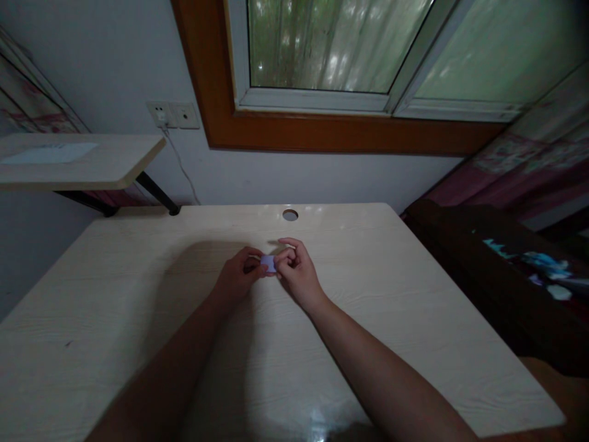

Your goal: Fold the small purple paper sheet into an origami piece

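Observation:
Between my two hands is a small flat purple piece (268, 264), roughly square, held just above or at the pale wooden desk (294, 350); I cannot make out whether it is paper or something stiffer. My left hand (238, 270) grips its left side between thumb and fingers. At its right edge my right hand (297, 270) pinches with thumb and index finger, while another finger stretches out above. The fingertips cover parts of both sides of the piece.
A round cable hole (290, 215) sits near the desk's back edge. On the left a raised shelf (110, 153) on black legs carries a sheet of paper (50, 153). A white cable (181, 166) hangs from the wall socket (161, 115). Dark furniture with blue items (547, 265) stands right.

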`<action>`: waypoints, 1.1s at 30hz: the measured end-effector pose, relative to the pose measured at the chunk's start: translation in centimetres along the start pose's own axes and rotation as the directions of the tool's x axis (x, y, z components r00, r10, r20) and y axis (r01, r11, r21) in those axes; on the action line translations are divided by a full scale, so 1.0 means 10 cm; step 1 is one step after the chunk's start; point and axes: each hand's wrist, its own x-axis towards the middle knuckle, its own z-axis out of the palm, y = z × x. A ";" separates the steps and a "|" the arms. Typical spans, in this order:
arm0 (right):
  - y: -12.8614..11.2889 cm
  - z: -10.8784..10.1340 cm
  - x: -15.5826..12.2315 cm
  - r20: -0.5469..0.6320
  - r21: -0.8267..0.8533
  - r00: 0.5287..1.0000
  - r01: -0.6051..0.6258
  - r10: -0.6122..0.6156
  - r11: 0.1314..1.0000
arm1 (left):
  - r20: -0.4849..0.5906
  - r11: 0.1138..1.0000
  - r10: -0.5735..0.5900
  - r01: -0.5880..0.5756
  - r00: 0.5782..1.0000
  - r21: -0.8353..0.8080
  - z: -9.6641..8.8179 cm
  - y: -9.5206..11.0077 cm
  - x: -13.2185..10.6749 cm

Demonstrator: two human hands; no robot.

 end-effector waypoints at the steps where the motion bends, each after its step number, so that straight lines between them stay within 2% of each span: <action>1: 0.00 0.00 0.00 -0.002 0.003 1.000 0.000 0.000 1.000 | 0.004 1.000 -0.002 0.002 1.000 -0.007 0.00 0.00 0.00; 6: 0.00 0.00 -0.01 0.001 0.031 1.000 -0.007 0.007 1.000 | 0.016 1.000 -0.009 0.009 1.000 -0.005 0.00 0.02 -0.01; 12: 0.01 -0.02 0.00 0.028 0.054 1.000 -0.005 0.003 0.999 | -0.017 0.996 0.024 -0.023 1.000 0.083 -0.01 0.03 -0.01; 15: 0.03 -0.02 0.01 0.041 0.039 0.999 -0.013 0.011 0.999 | -0.053 0.993 0.034 -0.027 0.998 0.115 -0.02 0.02 0.00; 21: 0.10 -0.03 0.03 0.028 -0.033 0.999 -0.021 0.022 0.999 | -0.060 0.994 0.005 0.002 0.998 0.112 -0.01 0.00 0.01; 27: 0.07 -0.03 0.02 0.016 -0.059 1.000 -0.009 0.010 0.998 | 0.017 0.994 -0.039 0.037 0.999 0.099 0.01 0.03 -0.01; 33: 0.05 -0.02 0.01 0.019 -0.062 1.000 0.006 -0.005 0.998 | 0.088 0.981 -0.020 0.003 0.996 0.195 0.02 0.12 -0.04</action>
